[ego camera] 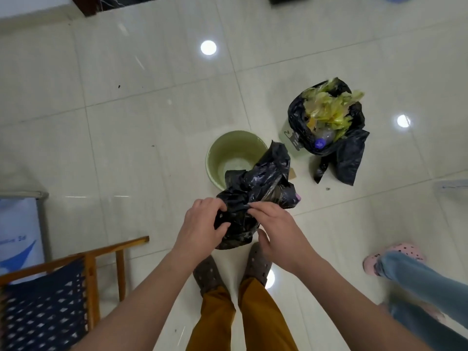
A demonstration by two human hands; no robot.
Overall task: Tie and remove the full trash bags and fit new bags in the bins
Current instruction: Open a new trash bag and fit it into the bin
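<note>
While I watch from above, left hand [202,224] and right hand [274,224] both pinch gathered neck of black trash bag [255,196], fingers curled into plastic. Bag held above floor [126,122], overlapping near rim of empty green bin [236,154]. Second bin's full bag [329,120] stands open beyond, to right.

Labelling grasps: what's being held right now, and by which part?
Both hands hold the black trash bag by its gathered top: left hand grips the bunched plastic, right hand pinches a fold beside it.
</note>
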